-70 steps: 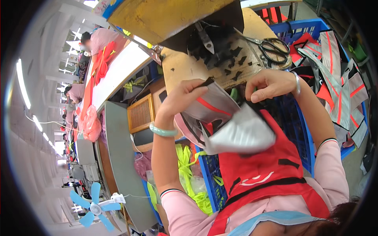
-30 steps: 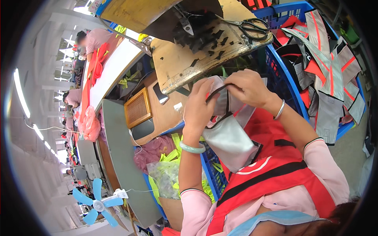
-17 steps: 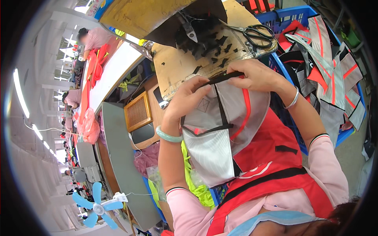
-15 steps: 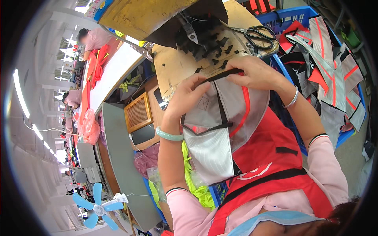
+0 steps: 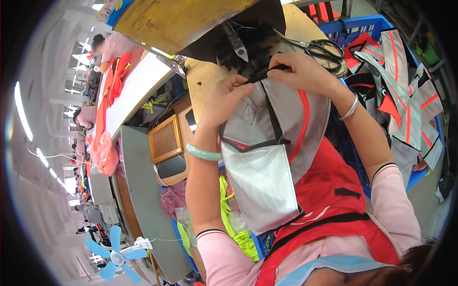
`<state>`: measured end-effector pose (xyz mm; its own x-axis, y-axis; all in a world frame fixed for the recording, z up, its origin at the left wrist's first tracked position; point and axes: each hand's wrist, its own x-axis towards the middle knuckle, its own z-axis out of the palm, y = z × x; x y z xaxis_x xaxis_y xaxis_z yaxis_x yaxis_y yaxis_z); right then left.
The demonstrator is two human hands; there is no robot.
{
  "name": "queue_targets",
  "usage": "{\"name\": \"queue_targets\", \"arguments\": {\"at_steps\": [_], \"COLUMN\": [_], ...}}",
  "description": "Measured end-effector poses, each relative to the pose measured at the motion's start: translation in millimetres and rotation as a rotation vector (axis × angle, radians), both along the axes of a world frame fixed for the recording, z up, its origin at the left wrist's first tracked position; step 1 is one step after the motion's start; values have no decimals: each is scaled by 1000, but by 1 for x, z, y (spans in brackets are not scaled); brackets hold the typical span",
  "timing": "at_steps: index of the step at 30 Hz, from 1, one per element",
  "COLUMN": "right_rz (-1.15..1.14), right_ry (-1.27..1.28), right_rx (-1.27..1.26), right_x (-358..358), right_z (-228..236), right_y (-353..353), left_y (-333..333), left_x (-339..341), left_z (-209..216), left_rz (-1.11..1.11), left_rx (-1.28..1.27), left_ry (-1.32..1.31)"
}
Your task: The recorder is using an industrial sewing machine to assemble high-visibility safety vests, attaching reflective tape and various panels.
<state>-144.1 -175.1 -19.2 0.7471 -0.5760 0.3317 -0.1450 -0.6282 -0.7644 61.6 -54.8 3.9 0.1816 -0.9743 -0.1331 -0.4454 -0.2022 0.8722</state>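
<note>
A grey fabric piece [image 5: 248, 112] with black edging and a red-orange stripe hangs from both my hands over my red apron [image 5: 324, 186]. At its top left, the fingers of my left hand [image 5: 230, 97] pinch the black-bound edge. My right hand [image 5: 303, 71] grips the same edge further right, thumb and fingers pressed together. Just beyond my hands is a metal tool like cutting pliers [image 5: 237, 45], mounted above the board amid small black scraps [image 5: 260, 59]. A silvery flap [image 5: 260, 186] of the piece droops toward my lap.
Black-handled scissors [image 5: 324, 51] lie on the wooden board [image 5: 202, 81], right of the pliers. A blue basket [image 5: 365, 24] of grey and red pieces stands at my right. A yellowed panel [image 5: 167, 24] overhangs the board. Left are a grey cabinet side [image 5: 143, 190] and a blue fan [image 5: 116, 257]; people work beyond.
Both hands have moved slightly forward with the fabric piece, its top edge now nearer the pliers. The silvery flap hangs more spread out. My grip stays on the edge.
</note>
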Motion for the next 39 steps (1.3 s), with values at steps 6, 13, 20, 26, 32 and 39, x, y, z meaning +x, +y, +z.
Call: {"name": "queue_targets", "arguments": {"at_steps": [6,13,20,26,32,39], "right_rz": [12,58,63,45,31,46], "right_ry": [85,106,74,97,74,14], "right_rx": [33,158,198,193,217,255], "right_x": [18,30,30,29,29,33], "right_z": [-7,-9,-1,5,7,3], "right_y": [-20,-37,-39,-38,-36,-42], "left_y": [-20,-34,-39,-39,-39,-44], "left_x": [22,32,31,35,31,39], "left_z": [0,10,24,21,26,22], "left_rz": [-7,12,-56,-106,-66,-120], "left_rx": [99,177,203,141,145,81], "left_ry": [-4,-102,-165,-275,-224,-224]}}
